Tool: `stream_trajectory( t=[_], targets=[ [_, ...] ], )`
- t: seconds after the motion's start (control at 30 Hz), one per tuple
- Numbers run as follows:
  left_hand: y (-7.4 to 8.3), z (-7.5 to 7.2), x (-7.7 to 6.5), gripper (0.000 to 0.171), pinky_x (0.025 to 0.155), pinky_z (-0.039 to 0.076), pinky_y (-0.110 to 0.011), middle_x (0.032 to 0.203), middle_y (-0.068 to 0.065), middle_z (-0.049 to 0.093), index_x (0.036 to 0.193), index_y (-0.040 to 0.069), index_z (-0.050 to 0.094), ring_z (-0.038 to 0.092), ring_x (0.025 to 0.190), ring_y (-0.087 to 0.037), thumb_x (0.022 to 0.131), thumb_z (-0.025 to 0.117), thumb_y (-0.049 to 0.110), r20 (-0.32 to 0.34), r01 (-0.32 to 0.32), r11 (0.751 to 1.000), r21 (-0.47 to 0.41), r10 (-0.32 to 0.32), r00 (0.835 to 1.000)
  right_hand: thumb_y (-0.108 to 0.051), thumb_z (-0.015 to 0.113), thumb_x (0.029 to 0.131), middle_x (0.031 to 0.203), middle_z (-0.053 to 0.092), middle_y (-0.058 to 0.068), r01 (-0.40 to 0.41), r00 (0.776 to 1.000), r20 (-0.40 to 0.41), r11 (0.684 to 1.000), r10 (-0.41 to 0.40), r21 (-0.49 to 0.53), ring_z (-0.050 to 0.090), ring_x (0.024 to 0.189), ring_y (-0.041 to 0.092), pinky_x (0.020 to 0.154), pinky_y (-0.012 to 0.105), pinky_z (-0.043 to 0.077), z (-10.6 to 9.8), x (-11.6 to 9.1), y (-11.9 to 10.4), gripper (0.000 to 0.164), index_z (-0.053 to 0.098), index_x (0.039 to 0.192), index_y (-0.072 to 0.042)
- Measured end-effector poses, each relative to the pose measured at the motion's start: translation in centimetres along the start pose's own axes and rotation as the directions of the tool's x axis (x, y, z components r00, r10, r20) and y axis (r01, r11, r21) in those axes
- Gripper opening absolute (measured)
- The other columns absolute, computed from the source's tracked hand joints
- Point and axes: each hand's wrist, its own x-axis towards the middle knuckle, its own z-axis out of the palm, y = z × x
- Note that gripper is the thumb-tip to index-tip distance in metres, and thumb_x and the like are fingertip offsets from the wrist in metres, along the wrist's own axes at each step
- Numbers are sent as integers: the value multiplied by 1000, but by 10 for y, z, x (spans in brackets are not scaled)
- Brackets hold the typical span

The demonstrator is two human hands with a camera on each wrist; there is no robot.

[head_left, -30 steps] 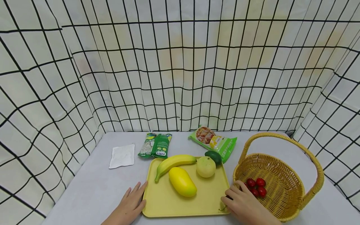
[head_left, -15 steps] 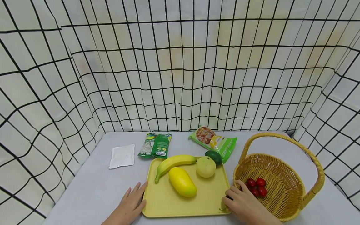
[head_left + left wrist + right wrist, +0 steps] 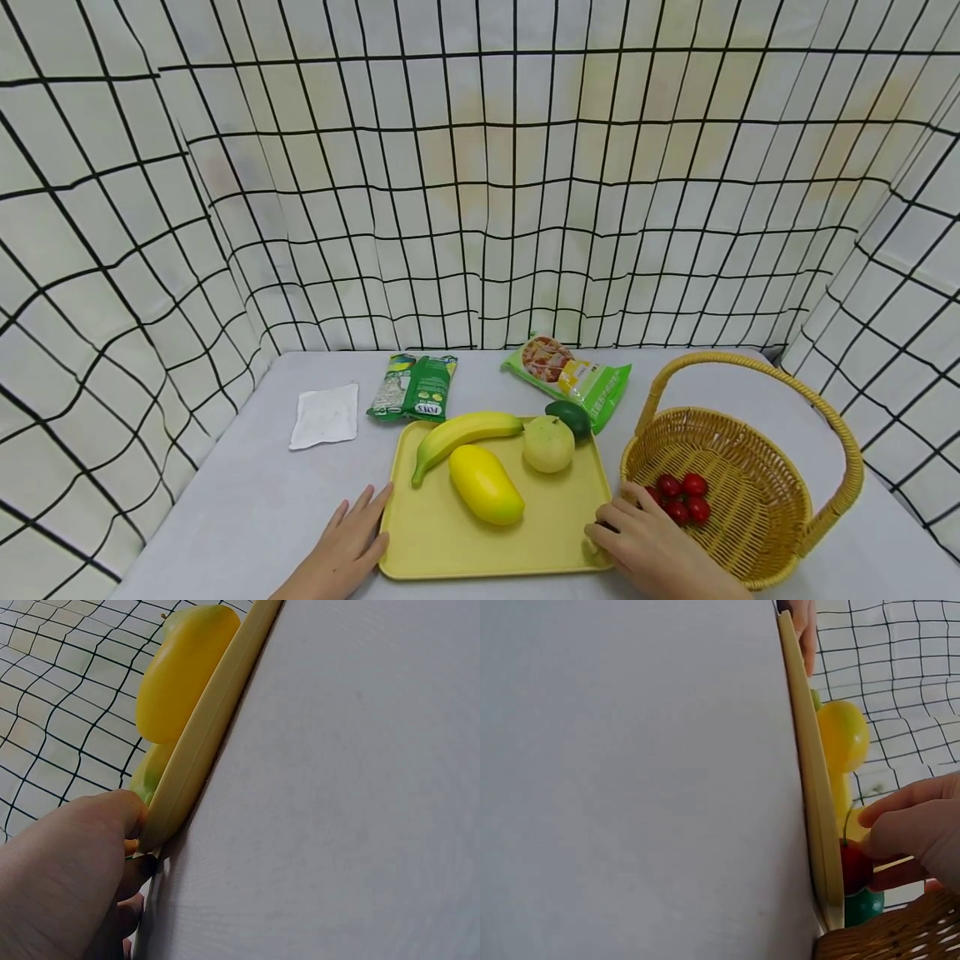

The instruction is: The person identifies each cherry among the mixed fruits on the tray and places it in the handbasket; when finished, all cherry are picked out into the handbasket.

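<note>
My right hand (image 3: 643, 533) is at the right edge of the yellow tray (image 3: 547, 546), its thumb and fingers pinching a red cherry (image 3: 855, 866) with a thin green stem; in the head view the hand mostly hides this fruit. My left hand (image 3: 347, 537) rests with straightened fingers along the tray's left edge, the thumb touching its rim. On the tray lie a banana (image 3: 465, 435), a yellow mango-shaped fruit (image 3: 487, 487), a round pale yellow-green fruit (image 3: 548, 444) and a dark green avocado-like fruit (image 3: 572, 418). Several red cherries (image 3: 695, 484) sit in the wicker basket (image 3: 750, 492).
The basket's tall handle (image 3: 847, 442) arches up on the right. Behind the tray lie a dark green packet (image 3: 414, 388) and a light green packet (image 3: 592, 385). A white folded cloth (image 3: 325, 417) is at the left. Gridded white fabric (image 3: 480, 208) encloses the table.
My right hand has shifted very slightly left, and less of the cherry stem shows below its fingers. The left hand and the fruits on the tray stay in place.
</note>
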Motion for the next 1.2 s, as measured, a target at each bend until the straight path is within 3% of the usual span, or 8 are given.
stream_trajectory(
  t=[0.27,0.5,0.73,0.97,1.2],
  targets=[
    [0,-1,0,62,106,2,-59,144,-17,32,144,4,27,16,135,-37,94,47,35,8,13,1000,-4,-13,1000,-18,76,71,79,53,-8,12,1000,19,1000,-12,-15,47,77,13,80,36,42,0,1,2,20,63,86,-22],
    [0,-1,-1,63,106,3,-59,144,-17,33,143,4,27,16,135,-37,94,47,36,1,9,1000,1,-9,1000,-17,76,70,77,52,-9,36,999,-13,999,-36,-5,46,77,12,75,31,44,-1,1,4,19,62,82,-23],
    [0,0,-1,61,106,4,-58,143,-16,34,143,3,29,17,135,-36,93,48,34,-18,-7,1000,2,7,1000,-18,75,71,78,52,-9,39,999,23,999,-39,0,45,77,11,72,29,44,-4,2,4,19,63,85,-23],
    [-1,0,-1,60,106,3,-58,144,-17,33,143,3,28,17,135,-37,94,47,32,-12,-12,1000,-7,12,1000,-15,73,72,79,56,-5,51,996,76,998,-48,-31,52,76,12,82,38,45,-3,3,5,20,64,88,-20],
    [0,-1,-1,62,106,2,-59,144,-17,32,143,3,27,16,135,-37,94,47,34,5,6,1000,-9,-6,1000,-12,72,71,79,58,-5,50,998,51,998,-48,-39,56,76,11,88,43,45,0,3,4,20,64,86,-21]
  ],
)
